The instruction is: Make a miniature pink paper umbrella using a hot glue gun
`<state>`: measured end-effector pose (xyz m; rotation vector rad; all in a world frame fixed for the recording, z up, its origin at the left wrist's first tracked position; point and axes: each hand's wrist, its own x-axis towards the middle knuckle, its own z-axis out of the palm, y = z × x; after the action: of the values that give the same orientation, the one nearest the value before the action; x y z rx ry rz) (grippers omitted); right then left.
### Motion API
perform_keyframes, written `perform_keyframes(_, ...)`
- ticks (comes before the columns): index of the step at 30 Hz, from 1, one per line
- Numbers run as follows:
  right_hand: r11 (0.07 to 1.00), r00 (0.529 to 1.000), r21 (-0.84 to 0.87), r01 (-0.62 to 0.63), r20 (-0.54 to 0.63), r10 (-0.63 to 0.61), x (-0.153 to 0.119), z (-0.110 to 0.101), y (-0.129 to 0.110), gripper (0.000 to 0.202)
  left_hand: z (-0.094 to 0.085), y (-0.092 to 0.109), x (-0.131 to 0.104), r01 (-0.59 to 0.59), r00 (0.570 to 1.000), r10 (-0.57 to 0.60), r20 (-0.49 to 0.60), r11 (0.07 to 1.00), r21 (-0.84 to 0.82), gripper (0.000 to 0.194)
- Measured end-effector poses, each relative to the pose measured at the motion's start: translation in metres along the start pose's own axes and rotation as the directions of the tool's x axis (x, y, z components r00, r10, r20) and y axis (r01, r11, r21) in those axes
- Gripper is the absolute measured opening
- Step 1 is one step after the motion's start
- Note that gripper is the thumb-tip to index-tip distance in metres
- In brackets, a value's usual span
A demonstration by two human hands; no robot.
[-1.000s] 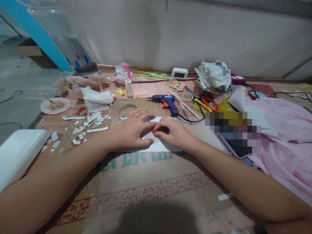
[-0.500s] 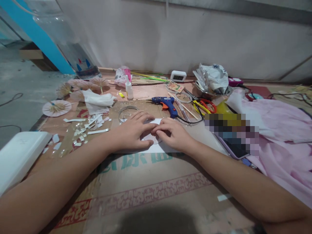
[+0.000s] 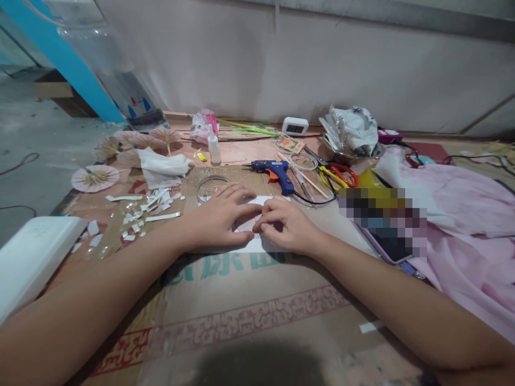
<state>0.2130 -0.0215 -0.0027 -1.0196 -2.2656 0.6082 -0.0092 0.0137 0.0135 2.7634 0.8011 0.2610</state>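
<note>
A white sheet of paper [image 3: 267, 245] lies on the cardboard [image 3: 257, 300] in front of me. My left hand [image 3: 219, 217] rests on its left part, palm down with the fingers spread. At its right part is my right hand [image 3: 284, 225], thumb and fingertips drawn together near the left fingertips; whatever they pinch is too small to make out. Just beyond the hands are a blue glue gun [image 3: 277, 174] and a metal ring [image 3: 211, 185].
White paper scraps [image 3: 156, 203] and round pleated pieces [image 3: 96, 178] are on the left, near a white box [image 3: 36, 262]. Scissors [image 3: 340, 176], a metal bowl [image 3: 354, 153], a phone [image 3: 386, 241] and pink cloth [image 3: 462, 209] are on the right. A glue bottle [image 3: 213, 146] stands behind.
My right hand has shifted slightly over the paper, its fingertips now lower and closer to my left thumb. The left hand stays nearly still.
</note>
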Motion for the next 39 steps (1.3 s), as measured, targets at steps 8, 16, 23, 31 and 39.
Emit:
perform_keyframes(8,0.995,0.996,0.049,-0.083,-0.025,0.084,0.0032,-0.0053,-0.0013,0.025,0.0004,0.0010,-0.0003,0.021,1.000,-0.021,0.009,1.000,-0.001,0.045)
perform_keyframes(16,1.000,0.998,0.019,0.009,-0.059,-0.008,0.0008,-0.0043,-0.0003,0.025,0.0004,0.0002,-0.0003,0.021,1.000,-0.021,0.011,1.000,-0.013,0.045)
perform_keyframes(23,0.999,0.999,-0.020,0.035,-0.039,-0.036,-0.0007,-0.0008,0.0006,0.024,0.0012,-0.0005,0.0000,0.020,1.000,-0.019,0.008,1.000,-0.010,0.047)
perform_keyframes(31,1.000,1.000,-0.014,-0.021,-0.005,0.021,0.0005,-0.0008,0.0014,0.024,0.0009,0.0011,0.0000,0.020,1.000,-0.020,0.002,1.000,0.011,0.046)
perform_keyframes(39,1.000,0.999,0.016,-0.022,-0.038,0.022,0.0005,-0.0039,-0.0015,0.024,0.0020,-0.0003,-0.0014,0.013,1.000,-0.013,-0.007,1.000,0.015,0.045)
